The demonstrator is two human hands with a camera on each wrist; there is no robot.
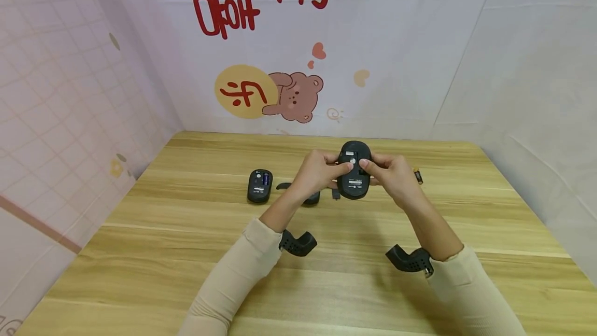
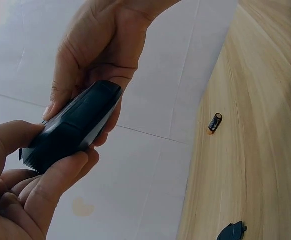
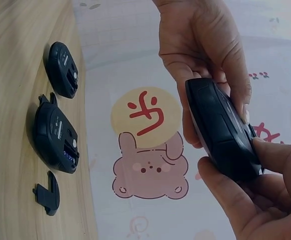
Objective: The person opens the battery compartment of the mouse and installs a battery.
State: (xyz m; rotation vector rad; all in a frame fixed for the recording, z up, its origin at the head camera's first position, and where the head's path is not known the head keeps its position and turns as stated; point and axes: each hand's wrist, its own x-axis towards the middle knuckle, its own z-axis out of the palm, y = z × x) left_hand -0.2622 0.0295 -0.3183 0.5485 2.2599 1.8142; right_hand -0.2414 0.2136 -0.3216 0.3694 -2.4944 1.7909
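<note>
Both hands hold a black computer mouse (image 1: 354,179) above the table, its underside with a label and white sticker turned toward the head camera. My left hand (image 1: 318,170) grips its left edge, thumb on the underside near the sticker. On the opposite edge my right hand (image 1: 394,174) grips it, thumb pressing beside a dark recess. In the left wrist view the mouse (image 2: 75,127) appears edge-on between both hands. Below, a second mouse (image 3: 55,137) lies belly-up with its battery slot uncovered, partly hidden by my left hand in the head view.
A third upturned mouse (image 1: 259,186) with a blue battery in its slot lies on the wooden table (image 1: 186,253) at left. One battery cover (image 1: 283,185) is beside the second mouse, another cover (image 1: 336,194) below the held mouse. A loose battery (image 1: 417,176) lies at right.
</note>
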